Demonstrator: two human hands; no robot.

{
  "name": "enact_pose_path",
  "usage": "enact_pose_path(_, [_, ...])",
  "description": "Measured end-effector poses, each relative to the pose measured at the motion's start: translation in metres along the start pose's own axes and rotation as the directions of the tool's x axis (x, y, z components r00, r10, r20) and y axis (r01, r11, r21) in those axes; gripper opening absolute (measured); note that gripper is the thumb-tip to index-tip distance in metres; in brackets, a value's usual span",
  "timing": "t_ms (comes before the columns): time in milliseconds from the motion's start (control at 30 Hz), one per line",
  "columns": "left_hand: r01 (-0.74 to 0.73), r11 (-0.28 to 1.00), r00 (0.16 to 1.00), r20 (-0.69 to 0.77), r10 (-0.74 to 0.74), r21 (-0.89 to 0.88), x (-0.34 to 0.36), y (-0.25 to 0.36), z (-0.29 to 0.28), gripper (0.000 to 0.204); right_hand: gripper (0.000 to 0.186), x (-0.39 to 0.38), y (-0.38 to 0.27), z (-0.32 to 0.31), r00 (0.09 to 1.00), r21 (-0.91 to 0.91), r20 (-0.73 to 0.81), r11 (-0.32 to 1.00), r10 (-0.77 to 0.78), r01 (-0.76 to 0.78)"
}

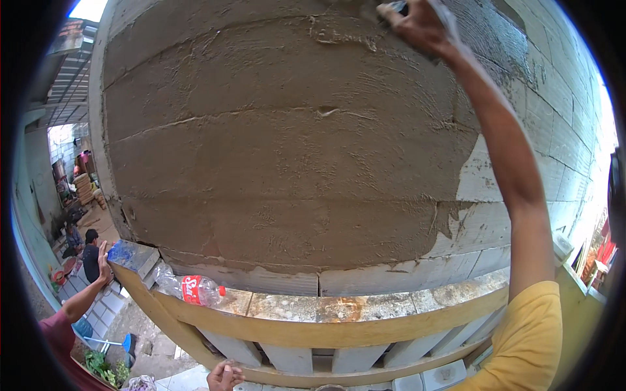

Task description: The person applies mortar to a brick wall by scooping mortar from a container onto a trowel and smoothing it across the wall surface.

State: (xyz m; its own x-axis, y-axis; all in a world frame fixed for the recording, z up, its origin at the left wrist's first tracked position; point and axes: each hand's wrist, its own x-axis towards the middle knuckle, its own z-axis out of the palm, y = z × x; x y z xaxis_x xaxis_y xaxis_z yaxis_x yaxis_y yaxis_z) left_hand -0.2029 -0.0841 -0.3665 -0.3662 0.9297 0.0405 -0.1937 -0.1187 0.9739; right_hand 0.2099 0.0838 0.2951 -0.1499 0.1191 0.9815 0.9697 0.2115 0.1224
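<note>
High on the wall point(280, 163), against its wet grey-brown mortar, my right hand point(420, 29) is closed round a dark-handled tool point(399, 8) that looks like a trowel. Its blade is mostly hidden by the hand and the picture's upper edge. My right arm, in a yellow sleeve, reaches up across the right side. At the lower edge, my left hand point(225, 376) has its fingers curled in, with nothing visible in them. It is below the yellow balustrade point(339, 333), not touching the wall. Bare pale blocks point(482, 176) show at the right and along the bottom of the mortar.
A clear plastic bottle point(201, 290) with a red label and cap lies on the stained ledge point(365, 309). At left, another person's hand point(104, 264) rests by the corner post point(134, 254). Farther off, a person in dark clothes point(91, 260) sits near a blue broom point(128, 343).
</note>
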Motion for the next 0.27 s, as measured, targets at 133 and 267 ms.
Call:
enact_pose_path(133, [-0.165, 0.984, 0.951, 0.255, 0.175, -0.060, 0.034, 0.083, 0.076, 0.034, 0.038, -0.043, -0.035, 0.084, 0.952, -0.060, 0.097, 0.953, -0.289, 0.296])
enact_pose_path(267, [-0.351, 0.928, 0.747, 0.560, 0.358, -0.125, 0.063, 0.144, 0.155, 0.044, 0.035, -0.029, -0.059, 0.119, 0.921, -0.063, -0.118, 0.929, -0.371, 0.365])
